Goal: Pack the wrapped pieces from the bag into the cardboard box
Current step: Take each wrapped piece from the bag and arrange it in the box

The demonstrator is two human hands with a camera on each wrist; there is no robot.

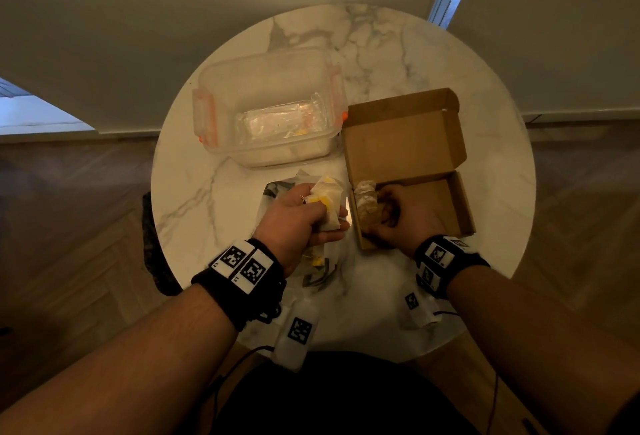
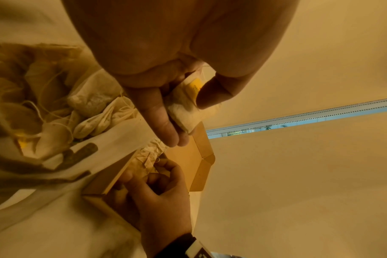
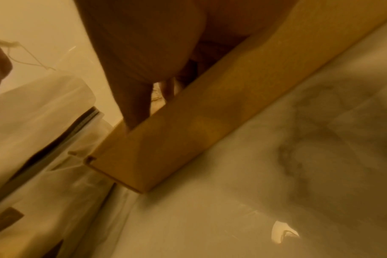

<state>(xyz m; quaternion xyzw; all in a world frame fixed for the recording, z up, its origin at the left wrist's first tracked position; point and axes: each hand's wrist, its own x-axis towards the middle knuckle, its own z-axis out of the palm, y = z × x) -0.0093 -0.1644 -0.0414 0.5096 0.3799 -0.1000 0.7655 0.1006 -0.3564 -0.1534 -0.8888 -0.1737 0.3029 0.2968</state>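
Cardboard box (image 1: 408,143): brown, lid thrown back toward the far side, sitting on the right half of the round marble table (image 1: 450,60); a few wrapped pieces (image 1: 366,204) already lie packed against its left wall.
Bag (image 2: 62,111): thin, pale and printed, lying open on the table just left of the box; the left wrist view shows more stringed paper packets still inside it.
Left hand (image 1: 298,218): above the bag, thumb and fingers pinching a white wrapped piece with a yellow tag (image 1: 325,200).
Right hand (image 1: 403,218): down inside the near left corner of the box, fingers curled among the pieces there; whether it grips one or only tucks them in place, I cannot tell.
Plastic container (image 1: 270,109): clear, orange clips, on the far side, apparently no part of this job.
Step in hand: mid-task, I judge; one piece being settled in the box while another is held ready.
Next move: carry the left hand's piece rightward over the box wall and set it beside the others, once the right hand makes room; the trailing strings could snag.
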